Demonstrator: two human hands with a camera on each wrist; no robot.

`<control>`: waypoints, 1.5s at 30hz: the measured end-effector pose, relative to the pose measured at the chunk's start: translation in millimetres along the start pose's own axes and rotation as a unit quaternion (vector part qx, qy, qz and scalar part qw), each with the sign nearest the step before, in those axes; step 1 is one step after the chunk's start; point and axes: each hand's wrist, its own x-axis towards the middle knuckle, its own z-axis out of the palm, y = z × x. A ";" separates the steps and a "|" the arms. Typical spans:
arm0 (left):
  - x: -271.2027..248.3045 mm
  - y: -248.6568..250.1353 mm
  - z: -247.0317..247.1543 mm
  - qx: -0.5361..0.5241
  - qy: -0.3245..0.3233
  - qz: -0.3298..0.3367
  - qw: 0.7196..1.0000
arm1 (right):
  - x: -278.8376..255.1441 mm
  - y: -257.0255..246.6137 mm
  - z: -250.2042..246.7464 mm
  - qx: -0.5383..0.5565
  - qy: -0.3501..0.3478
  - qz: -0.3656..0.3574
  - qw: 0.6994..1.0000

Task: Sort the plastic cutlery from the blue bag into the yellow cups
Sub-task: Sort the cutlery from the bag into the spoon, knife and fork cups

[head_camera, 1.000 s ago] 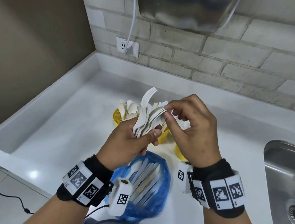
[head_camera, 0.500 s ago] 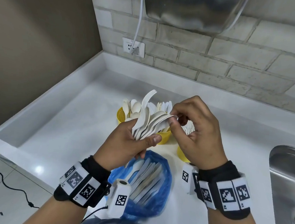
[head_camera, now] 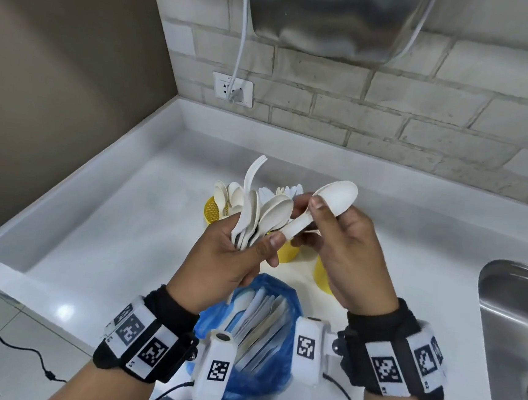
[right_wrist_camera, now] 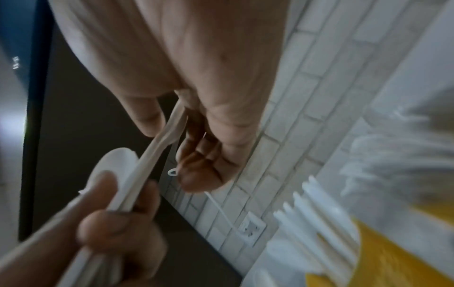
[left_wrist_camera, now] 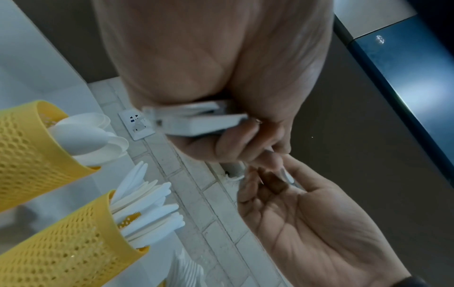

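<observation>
Your left hand [head_camera: 225, 257] has its grip closed round a fanned bundle of white cutlery [head_camera: 256, 218], spoons mostly with one fork [head_camera: 254, 170] rising above the rest, held over the worktop [head_camera: 119, 228] in front of the yellow cups [head_camera: 212, 209]. Half a second ago your right hand [head_camera: 344, 248] was only pinching at the top of that bundle; now it has drawn a single spoon [head_camera: 326, 205] clear, with thumb and fingers closed on the neck just below the bowl. The bowl points up and to the right, and the handle end still lies close by your left thumb; whether they touch I cannot tell. In the right wrist view the spoon's handle runs down into the left hand's fingers.

The blue bag [head_camera: 244, 335] lies open on the worktop just below your wrists, with more pale cutlery inside, where it lay before. The left wrist view shows one cup [left_wrist_camera: 32, 147] holding spoons and a second cup [left_wrist_camera: 73, 244] holding knives; a third, partly hidden behind your right hand in the head view, holds forks. A steel sink [head_camera: 512, 333] sits at the right edge.
</observation>
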 end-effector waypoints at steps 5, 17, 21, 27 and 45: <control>1.3 -1.3 -0.3 -0.003 -0.003 -0.004 1.000 | 3.9 -15.1 5.5 0.201 0.065 0.038 0.977; 5.6 1.7 10.0 -0.072 -0.081 -0.023 0.994 | -6.0 -15.1 3.5 -0.011 -0.003 -0.005 1.000; 4.9 -0.6 10.7 -0.087 -0.106 -0.027 0.990 | -8.0 -12.2 5.2 -0.039 -0.033 -0.035 0.998; 2.8 0.6 5.1 -0.070 -0.107 -0.044 0.991 | -7.8 -16.3 6.7 -0.028 0.044 -0.071 0.996; 3.8 -0.4 15.2 -0.059 -0.069 -0.028 0.995 | -11.7 -5.2 22.3 0.099 0.058 0.006 0.993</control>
